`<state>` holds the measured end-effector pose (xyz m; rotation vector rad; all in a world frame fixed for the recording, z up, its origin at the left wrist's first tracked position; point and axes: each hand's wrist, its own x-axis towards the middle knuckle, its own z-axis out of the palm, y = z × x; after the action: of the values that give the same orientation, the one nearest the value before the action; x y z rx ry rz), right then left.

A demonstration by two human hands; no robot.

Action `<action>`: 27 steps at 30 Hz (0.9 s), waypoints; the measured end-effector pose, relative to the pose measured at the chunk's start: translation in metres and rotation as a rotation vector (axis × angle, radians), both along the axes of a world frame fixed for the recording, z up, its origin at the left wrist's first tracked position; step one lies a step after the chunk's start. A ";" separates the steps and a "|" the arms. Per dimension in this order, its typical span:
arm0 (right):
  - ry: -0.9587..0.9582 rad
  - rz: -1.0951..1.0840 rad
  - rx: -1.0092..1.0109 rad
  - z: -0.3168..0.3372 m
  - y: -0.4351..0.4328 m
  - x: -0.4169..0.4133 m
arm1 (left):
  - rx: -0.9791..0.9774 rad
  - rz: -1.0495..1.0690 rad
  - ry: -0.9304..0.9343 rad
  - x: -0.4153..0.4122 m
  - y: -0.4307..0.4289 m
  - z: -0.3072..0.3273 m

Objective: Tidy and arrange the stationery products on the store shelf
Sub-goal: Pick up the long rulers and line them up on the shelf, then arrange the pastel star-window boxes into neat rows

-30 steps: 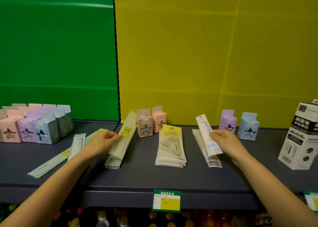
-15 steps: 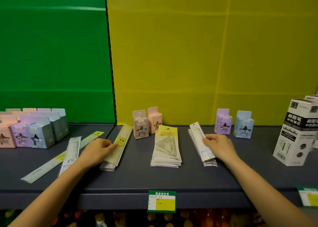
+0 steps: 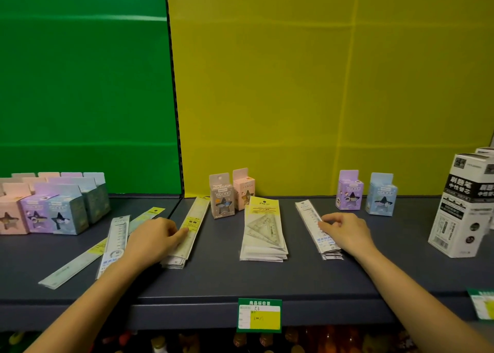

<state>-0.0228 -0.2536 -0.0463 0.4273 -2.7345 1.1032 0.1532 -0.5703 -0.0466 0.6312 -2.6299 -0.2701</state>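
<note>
Left of centre in the frame, a stack of packaged rulers with yellow labels (image 3: 190, 232) lies flat on the dark shelf (image 3: 213, 277), running diagonally up toward the back wall. The left hand (image 3: 153, 239) rests on its left edge, fingers loosely curled with the fingertips pressed on the top packet; nothing is lifted. Right of centre, a second stack of white ruler packets (image 3: 314, 227) lies flat, and the right hand (image 3: 343, 231) lies against its right side, fingers bent and touching the top packet near its middle. Between the two stacks sits a pile of set-square packets (image 3: 263, 232), apart from both hands. At lower left two loose rulers lie askew: a white ruler packet (image 3: 115, 245) and a long pale green ruler (image 3: 80, 261) partly under it. Behind the stacks stand small boxes: a grey box (image 3: 221, 197) and a pink box (image 3: 243, 189) near the middle, a purple box (image 3: 349, 190) and a blue box (image 3: 381, 194) to the right. A cluster of pastel boxes (image 3: 45, 205) fills the far left, and a tall white carton (image 3: 465, 205) stands at the right edge. A green price tag (image 3: 259, 315) hangs on the shelf's front lip.
</note>
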 end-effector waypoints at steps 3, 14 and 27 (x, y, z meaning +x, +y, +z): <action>0.005 0.006 0.061 0.000 -0.001 0.000 | -0.070 0.024 -0.023 0.000 -0.001 0.000; 0.168 0.226 -0.082 0.028 -0.044 -0.011 | -0.026 -0.085 0.192 -0.027 0.017 0.035; -0.003 0.526 -0.010 0.061 -0.143 -0.040 | 0.584 -0.255 0.139 -0.095 0.004 0.048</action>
<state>-0.0625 -0.3968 0.0147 1.1917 -2.6841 1.2150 0.0583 -0.5661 0.0018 0.4227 -2.4848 -1.1406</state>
